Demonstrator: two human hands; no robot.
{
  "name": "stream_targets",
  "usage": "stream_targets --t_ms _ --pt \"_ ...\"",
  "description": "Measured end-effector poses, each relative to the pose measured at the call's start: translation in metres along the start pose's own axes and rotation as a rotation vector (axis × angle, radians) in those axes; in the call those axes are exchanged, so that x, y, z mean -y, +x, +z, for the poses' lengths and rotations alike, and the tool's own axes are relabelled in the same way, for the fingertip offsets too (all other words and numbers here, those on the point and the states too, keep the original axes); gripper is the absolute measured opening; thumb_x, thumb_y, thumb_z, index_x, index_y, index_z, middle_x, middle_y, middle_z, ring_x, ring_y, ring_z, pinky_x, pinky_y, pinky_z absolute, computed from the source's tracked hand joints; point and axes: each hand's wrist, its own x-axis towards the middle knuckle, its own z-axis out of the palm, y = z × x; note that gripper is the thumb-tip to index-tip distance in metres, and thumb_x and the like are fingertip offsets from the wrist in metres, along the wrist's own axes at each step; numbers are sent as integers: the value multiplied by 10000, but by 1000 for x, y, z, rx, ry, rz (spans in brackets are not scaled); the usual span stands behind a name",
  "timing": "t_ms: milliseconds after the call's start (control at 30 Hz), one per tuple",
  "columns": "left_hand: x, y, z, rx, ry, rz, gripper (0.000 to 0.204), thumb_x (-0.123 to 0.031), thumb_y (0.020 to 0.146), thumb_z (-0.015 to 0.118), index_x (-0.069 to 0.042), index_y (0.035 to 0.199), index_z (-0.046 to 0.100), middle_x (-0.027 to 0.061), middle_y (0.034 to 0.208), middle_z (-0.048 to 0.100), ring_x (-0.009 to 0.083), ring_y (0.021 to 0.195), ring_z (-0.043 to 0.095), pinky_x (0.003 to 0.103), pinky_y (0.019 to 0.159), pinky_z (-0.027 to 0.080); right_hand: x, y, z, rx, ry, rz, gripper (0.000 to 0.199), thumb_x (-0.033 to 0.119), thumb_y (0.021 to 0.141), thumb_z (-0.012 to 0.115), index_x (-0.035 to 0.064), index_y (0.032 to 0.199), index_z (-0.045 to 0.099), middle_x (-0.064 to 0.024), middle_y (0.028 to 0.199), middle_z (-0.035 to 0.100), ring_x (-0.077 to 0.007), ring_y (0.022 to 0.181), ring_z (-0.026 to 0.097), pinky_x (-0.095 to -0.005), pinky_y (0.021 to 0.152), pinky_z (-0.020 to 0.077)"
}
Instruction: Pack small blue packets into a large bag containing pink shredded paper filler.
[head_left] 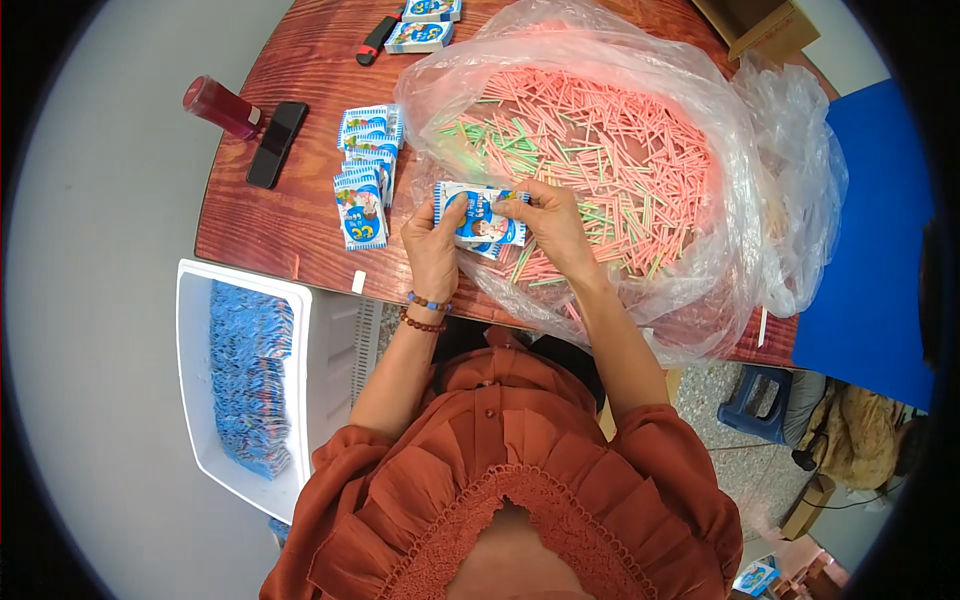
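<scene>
Blouse: a rust-red gathered blouse [490, 410] with a lace-trimmed neckline, nearest the camera.
Tub: a white rectangular plastic tub [325, 400] at the counter's near left, holding tightly packed blue packets [248, 385].
Hands: the left hand [434, 250], below two beaded bracelets [427, 312], and the right hand [556, 230] are close together, both clamped on the same packets, thumbs on the front.
Held packets: small flat blue-and-white printed packets [482, 224], overlapping, above the counter's near edge, in front of the bag.
Row: similar blue-and-white packets [366, 205] overlapping on the red-brown wooden counter [310, 228], left of the hands.
Bag: a large, open, clear plastic bag [440, 85] of thin pink sticks [640, 130] and fewer green ones.
Far left: a black phone [277, 145] just beside a red cylindrical container [222, 107].
Far edge: a black-and-red cutter [378, 40] near small blue-and-white boxes [418, 37].
</scene>
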Motion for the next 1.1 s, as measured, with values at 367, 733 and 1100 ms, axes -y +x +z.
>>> stream_targets --t_ms 367,733,1100 --pt "5 -1 4 -51 -125 -49 154 -86 907 641 14 1019 674 27 904 685 52 751 600 208 660 485 -9 -1 2 -48 30 -54 113 78 835 694 -7 907 707 16 735 643 -19 649 514 -185 559 391" --pt "11 1 0 -62 -119 -101 214 -206 945 601 -21 859 666 36 802 672 93 660 630 279 520 553 -17 -3 -13 -81 -223 -89 149 148 868 687 0 849 679 57 632 519 -24 598 434 -212 524 356" --pt "4 -4 4 -75 -141 -152 249 -249 957 583 -24 877 655 49 825 677 105 691 642 272 567 548 10 -8 -19 127 -735 -573 254 219 740 757 55 909 662 -109 1280 504 -298 1243 415 -416 1038 320"
